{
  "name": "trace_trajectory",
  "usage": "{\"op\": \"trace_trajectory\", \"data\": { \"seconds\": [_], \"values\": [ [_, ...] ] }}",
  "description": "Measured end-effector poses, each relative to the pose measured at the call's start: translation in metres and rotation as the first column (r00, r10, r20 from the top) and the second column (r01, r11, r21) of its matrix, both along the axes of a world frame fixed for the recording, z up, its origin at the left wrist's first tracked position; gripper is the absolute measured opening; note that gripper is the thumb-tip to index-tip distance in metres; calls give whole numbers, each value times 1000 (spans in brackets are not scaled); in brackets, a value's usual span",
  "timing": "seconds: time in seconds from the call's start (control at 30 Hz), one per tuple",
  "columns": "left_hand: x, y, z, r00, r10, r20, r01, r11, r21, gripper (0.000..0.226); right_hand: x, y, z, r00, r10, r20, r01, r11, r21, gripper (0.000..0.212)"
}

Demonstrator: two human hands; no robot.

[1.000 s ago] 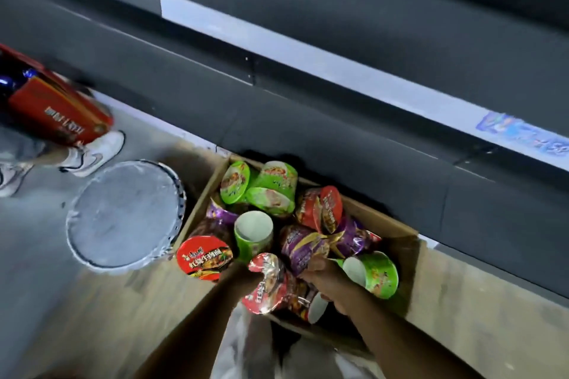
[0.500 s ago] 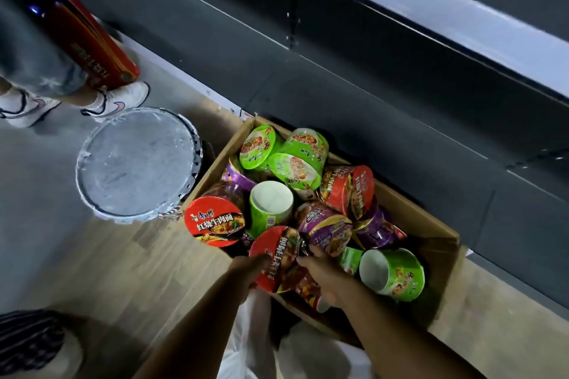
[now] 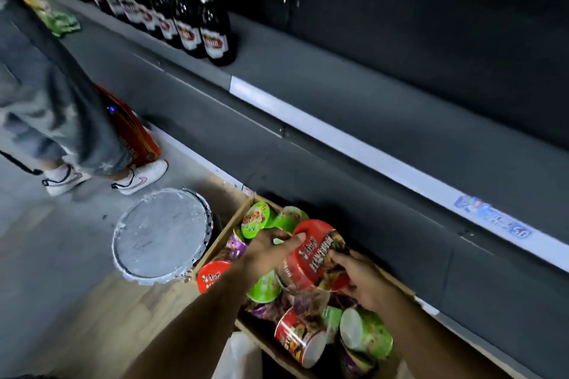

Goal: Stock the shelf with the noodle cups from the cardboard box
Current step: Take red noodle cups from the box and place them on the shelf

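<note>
A cardboard box (image 3: 226,226) on the floor holds several noodle cups in red, green and purple. Above the pile I hold a red noodle cup (image 3: 311,254) tilted on its side. My left hand (image 3: 268,248) grips its left side with fingers curled over the rim. My right hand (image 3: 358,278) grips its right, lower side. Another red cup (image 3: 297,337) lies near the box's front, and a green cup (image 3: 366,332) lies to its right. The dark grey shelf (image 3: 354,108) runs diagonally behind the box, bare on its right stretch.
Dark bottles (image 3: 212,18) stand in a row at the shelf's left end. A round grey-white lid or bucket top (image 3: 161,232) sits on the floor left of the box. Another person's legs and white shoes (image 3: 140,177) stand at left, beside a red package (image 3: 132,129).
Both hands have lifted the red noodle cup out of the pile and raised it above the box. The camera has tilted up, showing the shelf and bottles.
</note>
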State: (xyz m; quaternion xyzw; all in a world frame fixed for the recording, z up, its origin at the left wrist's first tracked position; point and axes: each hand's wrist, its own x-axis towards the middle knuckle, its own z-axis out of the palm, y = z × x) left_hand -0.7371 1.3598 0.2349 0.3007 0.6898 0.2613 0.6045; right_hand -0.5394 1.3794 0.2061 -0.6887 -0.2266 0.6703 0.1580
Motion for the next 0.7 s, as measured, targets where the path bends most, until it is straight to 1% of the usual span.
{"op": "trace_trajectory", "data": {
  "seconds": [0.03,0.1,0.13,0.17,0.23,0.27,0.3,0.37,0.43,0.5,0.53,0.6,0.67,0.7],
  "values": [
    [-1,9,23,1000,-15,24,15,1000,16,37,4,10,20,1000,-4,-5,4,1000,23,33],
    [-5,26,60,992,-103,74,96,992,86,43,9,28,57,1000,-11,-14,12,999,53,34],
    [-5,32,79,986,-158,58,150,982,117,44,12,36,73,999,-16,-29,17,998,63,37],
    [-7,40,95,981,-186,49,179,975,132,43,13,43,89,999,-11,-41,14,997,74,35],
    [-11,55,126,969,-244,23,236,954,187,42,16,57,127,999,-7,-44,12,994,111,22],
    [-14,63,143,957,-289,-1,283,935,213,46,19,65,142,999,-12,-47,17,992,122,20],
    [-18,72,156,937,-349,-18,344,914,216,52,23,72,157,998,-8,-62,16,990,140,20],
    [-25,88,187,895,-446,-19,439,873,213,58,27,86,193,994,52,-94,-33,980,195,19],
    [-26,101,217,864,-503,15,488,844,222,63,32,97,226,987,84,-139,-50,971,234,17],
    [-23,111,245,842,-536,55,508,823,254,67,34,105,258,986,85,-146,-45,965,259,17],
    [-19,115,261,829,-556,65,519,806,285,63,35,107,274,987,89,-132,-49,960,277,21],
    [-10,123,287,822,-563,79,512,794,328,49,38,111,301,988,95,-118,-55,951,303,35],
    [1,131,313,830,-543,125,470,803,368,41,39,112,327,989,71,-130,-26,948,318,46],
    [6,137,323,831,-535,155,450,809,379,41,41,114,338,989,62,-137,-12,940,341,52]
  ]
}}
